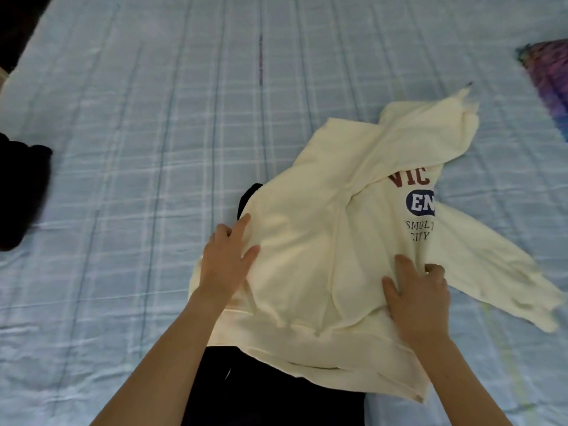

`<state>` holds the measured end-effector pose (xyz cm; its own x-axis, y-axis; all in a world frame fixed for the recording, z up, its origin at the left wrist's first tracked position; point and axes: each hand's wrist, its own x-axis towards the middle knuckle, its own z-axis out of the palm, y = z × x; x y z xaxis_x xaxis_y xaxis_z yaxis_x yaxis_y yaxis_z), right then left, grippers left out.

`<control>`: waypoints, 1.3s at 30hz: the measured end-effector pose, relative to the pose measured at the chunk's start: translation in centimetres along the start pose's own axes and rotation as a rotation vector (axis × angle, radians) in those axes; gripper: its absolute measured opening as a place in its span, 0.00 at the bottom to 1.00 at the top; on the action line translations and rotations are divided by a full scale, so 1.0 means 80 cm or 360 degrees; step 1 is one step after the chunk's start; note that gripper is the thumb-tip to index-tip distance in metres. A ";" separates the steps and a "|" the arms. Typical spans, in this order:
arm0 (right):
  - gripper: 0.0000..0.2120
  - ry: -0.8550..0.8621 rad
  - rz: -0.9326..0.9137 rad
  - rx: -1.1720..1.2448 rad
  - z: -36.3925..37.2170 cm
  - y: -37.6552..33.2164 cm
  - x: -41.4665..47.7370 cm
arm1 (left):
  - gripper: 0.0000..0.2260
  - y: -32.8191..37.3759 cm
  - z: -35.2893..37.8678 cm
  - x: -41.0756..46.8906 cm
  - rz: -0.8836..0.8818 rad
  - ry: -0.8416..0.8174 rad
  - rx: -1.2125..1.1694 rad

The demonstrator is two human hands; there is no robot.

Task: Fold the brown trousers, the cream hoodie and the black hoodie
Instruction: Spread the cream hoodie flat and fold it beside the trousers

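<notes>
Lettering leads our view of the cream hoodie: "VIC" in dark red capitals, "EN" in white on a navy oval, then thin grey "SMOL T" and "CITY", each line cut short by a fold. We find the hoodie lying rumpled, front up, on a bed under a pale blue checked cover, one sleeve thrown out to the right, the ribbed hem nearest us. It lies on top of the black hoodie, which shows below the hem and as a small dark patch at the cream one's left edge. The left hand rests flat on the cream cloth near that edge, fingers loosely spread, gripping nothing. The right hand presses the cloth below the print, thumb and forefinger straight, the other fingers bent; whether they hold a fold we cannot tell. A dark heap of cloth lies well apart at the bed's left edge
</notes>
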<state>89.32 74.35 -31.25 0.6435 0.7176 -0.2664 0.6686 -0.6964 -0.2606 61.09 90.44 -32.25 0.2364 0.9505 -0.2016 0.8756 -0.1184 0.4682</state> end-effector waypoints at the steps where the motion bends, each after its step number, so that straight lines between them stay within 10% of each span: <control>1: 0.25 -0.0064 0.0014 0.0146 -0.007 0.000 0.000 | 0.29 0.006 -0.008 -0.003 -0.0003 -0.0048 -0.0062; 8: 0.29 -0.0227 -0.0015 0.0903 -0.120 -0.004 -0.008 | 0.30 0.058 -0.102 -0.041 -0.0028 -0.0267 -0.0620; 17: 0.36 -0.0055 -0.0378 0.1095 -0.251 0.002 -0.146 | 0.26 0.142 -0.187 -0.183 0.0177 0.0074 -0.0962; 34: 0.38 -0.0134 -0.0241 0.1149 -0.275 0.080 -0.306 | 0.26 0.094 -0.196 -0.328 0.0052 -0.0093 -0.0097; 39: 0.38 -0.0092 -0.0212 0.1134 -0.286 0.088 -0.330 | 0.18 0.132 -0.239 -0.353 -0.0070 -0.0565 -0.0996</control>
<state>85.58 50.75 -4.81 0.5399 0.8087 -0.2336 0.3223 -0.4550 -0.8301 55.59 67.86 -5.20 0.4223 0.7874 -0.4491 0.5070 0.2056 0.8371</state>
